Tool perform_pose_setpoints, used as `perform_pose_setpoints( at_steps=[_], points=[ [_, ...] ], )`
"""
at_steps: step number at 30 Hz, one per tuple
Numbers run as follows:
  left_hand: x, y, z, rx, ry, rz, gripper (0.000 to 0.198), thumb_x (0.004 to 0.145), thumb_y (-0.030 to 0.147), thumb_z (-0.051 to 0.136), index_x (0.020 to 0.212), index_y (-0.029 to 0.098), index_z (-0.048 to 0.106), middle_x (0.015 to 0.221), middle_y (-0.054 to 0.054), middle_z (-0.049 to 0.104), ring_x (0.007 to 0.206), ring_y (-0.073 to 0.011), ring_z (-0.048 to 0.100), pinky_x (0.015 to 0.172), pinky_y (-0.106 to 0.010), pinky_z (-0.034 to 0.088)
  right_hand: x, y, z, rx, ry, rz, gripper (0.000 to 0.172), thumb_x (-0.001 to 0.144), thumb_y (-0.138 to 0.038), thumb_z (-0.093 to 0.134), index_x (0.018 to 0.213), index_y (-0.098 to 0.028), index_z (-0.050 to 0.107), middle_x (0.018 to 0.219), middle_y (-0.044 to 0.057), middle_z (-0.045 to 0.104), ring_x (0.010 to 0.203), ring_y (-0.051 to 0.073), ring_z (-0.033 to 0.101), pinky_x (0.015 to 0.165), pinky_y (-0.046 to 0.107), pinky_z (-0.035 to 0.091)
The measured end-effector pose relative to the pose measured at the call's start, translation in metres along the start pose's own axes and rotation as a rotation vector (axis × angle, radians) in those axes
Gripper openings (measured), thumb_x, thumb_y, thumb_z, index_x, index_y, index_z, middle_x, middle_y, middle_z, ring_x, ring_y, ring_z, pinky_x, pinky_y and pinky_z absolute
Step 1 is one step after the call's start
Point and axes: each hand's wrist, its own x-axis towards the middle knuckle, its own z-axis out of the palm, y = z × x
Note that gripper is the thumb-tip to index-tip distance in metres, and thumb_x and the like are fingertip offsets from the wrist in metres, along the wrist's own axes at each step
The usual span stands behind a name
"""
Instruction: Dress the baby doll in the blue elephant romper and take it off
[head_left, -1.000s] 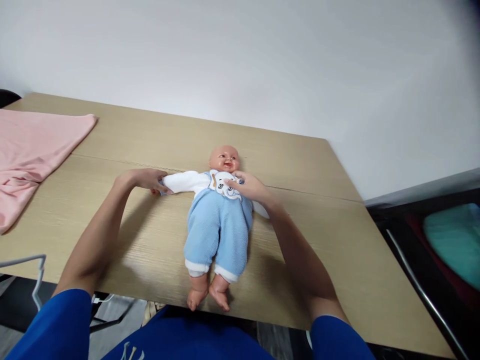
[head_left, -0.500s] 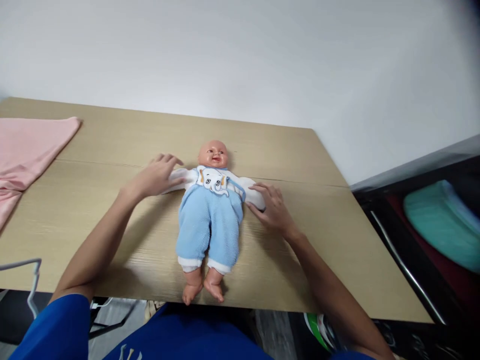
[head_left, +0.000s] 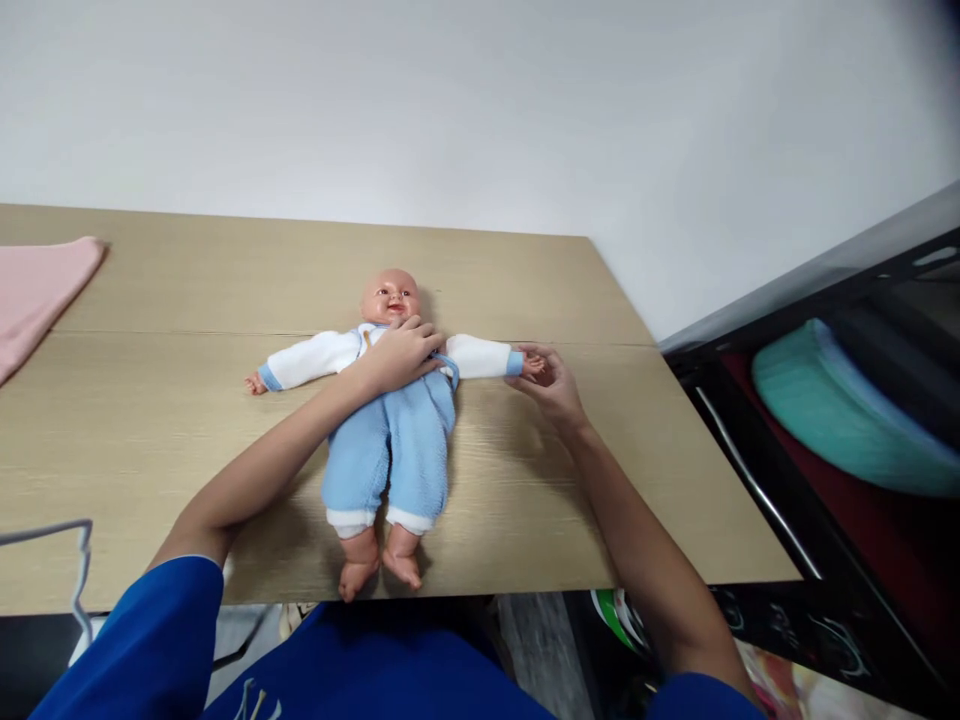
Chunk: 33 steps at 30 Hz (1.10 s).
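Note:
A baby doll [head_left: 390,440] in a light-blue romper with white sleeves lies on its back on the wooden table [head_left: 525,500], arms stretched out to both sides, feet at the near edge. My left hand [head_left: 401,355] rests flat on the doll's chest, fingers together over the bib. My right hand [head_left: 547,380] is at the end of the doll's right-side sleeve, fingers pinched around its small hand.
A pink cloth [head_left: 37,290] lies at the table's far left. A white wire hanger [head_left: 67,560] pokes in at the lower left. To the right stands a dark shelf [head_left: 825,520] with a teal folded item [head_left: 847,410]. A white wall is behind the table.
My left hand moved from the doll's left sleeve onto its chest. My right hand slid outward along the other sleeve to the doll's hand. Both doll arms now lie straight out.

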Motion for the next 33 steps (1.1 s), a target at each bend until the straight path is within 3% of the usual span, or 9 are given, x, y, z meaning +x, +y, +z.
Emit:
perform_pose_setpoints(
  at_steps=[3, 7, 11, 14, 18, 21, 26, 31, 33],
  points=[
    [-0.005, 0.000, -0.003, -0.179, 0.013, 0.083, 0.039, 0.119, 0.048, 0.052, 0.128, 0.019, 0.076, 0.122, -0.018, 0.077, 0.116, -0.0352, 0.068, 0.105, -0.047, 0.049, 0.008, -0.011, 0.011, 0.051, -0.004, -0.028, 0.082, 0.062, -0.061, 0.107, 0.128, -0.031, 0.068, 0.136, 0.010, 0.078, 0.132, 0.032, 0.076, 0.119, 0.050, 0.061],
    [-0.015, 0.001, -0.008, -0.375, 0.116, 0.160, 0.046, 0.120, 0.055, 0.048, 0.130, 0.022, 0.078, 0.126, -0.017, 0.075, 0.117, -0.0321, 0.071, 0.105, -0.044, 0.053, 0.011, -0.034, 0.045, -0.025, -0.026, -0.134, 0.086, 0.066, -0.062, 0.106, 0.136, -0.030, 0.066, 0.133, 0.010, 0.077, 0.128, 0.031, 0.076, 0.118, 0.048, 0.062],
    [-0.026, 0.002, -0.010, -0.470, 0.225, 0.193, 0.048, 0.117, 0.065, 0.055, 0.119, 0.026, 0.082, 0.121, -0.017, 0.076, 0.117, -0.0317, 0.072, 0.107, -0.045, 0.054, 0.001, -0.055, 0.086, -0.235, -0.151, -0.262, 0.061, 0.082, -0.055, 0.097, 0.130, -0.029, 0.072, 0.126, 0.011, 0.080, 0.114, 0.032, 0.078, 0.112, 0.052, 0.062],
    [-0.029, 0.002, -0.010, -0.562, 0.261, 0.140, 0.050, 0.111, 0.072, 0.061, 0.112, 0.026, 0.081, 0.114, -0.015, 0.076, 0.113, -0.0317, 0.072, 0.105, -0.047, 0.055, -0.006, -0.063, 0.101, -0.356, -0.245, -0.369, 0.042, 0.089, -0.052, 0.088, 0.122, -0.029, 0.076, 0.117, 0.011, 0.080, 0.114, 0.036, 0.074, 0.111, 0.055, 0.060],
    [-0.021, 0.001, -0.009, -0.733, 0.359, -0.038, 0.053, 0.103, 0.076, 0.072, 0.105, 0.023, 0.073, 0.109, -0.012, 0.076, 0.105, -0.0298, 0.071, 0.101, -0.046, 0.055, -0.010, -0.062, 0.095, -0.322, -0.335, -0.459, 0.033, 0.093, -0.054, 0.079, 0.113, -0.028, 0.075, 0.121, 0.013, 0.077, 0.121, 0.038, 0.071, 0.117, 0.060, 0.055],
    [-0.014, -0.004, -0.004, -0.769, 0.356, -0.075, 0.047, 0.102, 0.068, 0.074, 0.104, 0.022, 0.067, 0.107, -0.010, 0.076, 0.100, -0.0281, 0.069, 0.095, -0.043, 0.054, -0.014, -0.055, 0.089, -0.181, -0.332, -0.313, 0.035, 0.098, -0.063, 0.070, 0.104, -0.029, 0.073, 0.117, 0.011, 0.075, 0.121, 0.036, 0.069, 0.119, 0.058, 0.053],
    [-0.013, -0.010, 0.009, -0.486, 0.220, -0.068, 0.034, 0.107, 0.056, 0.061, 0.109, 0.022, 0.066, 0.109, -0.014, 0.075, 0.107, -0.0321, 0.068, 0.098, -0.046, 0.052, -0.019, -0.037, 0.098, 0.108, -0.156, 0.079, 0.047, 0.095, -0.076, 0.061, 0.092, -0.030, 0.053, 0.095, 0.005, 0.063, 0.097, 0.028, 0.066, 0.099, 0.044, 0.060],
    [-0.012, -0.013, 0.014, -0.388, 0.162, -0.101, 0.030, 0.106, 0.048, 0.056, 0.114, 0.021, 0.066, 0.109, -0.016, 0.075, 0.109, -0.0351, 0.069, 0.097, -0.048, 0.052, -0.022, -0.019, 0.108, -0.020, 0.068, 0.139, 0.048, 0.091, -0.076, 0.063, 0.096, -0.030, 0.053, 0.099, 0.002, 0.061, 0.101, 0.023, 0.062, 0.100, 0.035, 0.056],
    [-0.011, -0.013, 0.014, -0.416, 0.158, -0.093, 0.030, 0.107, 0.047, 0.055, 0.114, 0.021, 0.066, 0.111, -0.016, 0.077, 0.109, -0.0340, 0.070, 0.097, -0.046, 0.052, -0.019, -0.013, 0.110, -0.056, 0.081, 0.162, 0.052, 0.091, -0.082, 0.059, 0.099, -0.030, 0.052, 0.098, 0.001, 0.059, 0.099, 0.022, 0.061, 0.097, 0.033, 0.056]
  ],
)
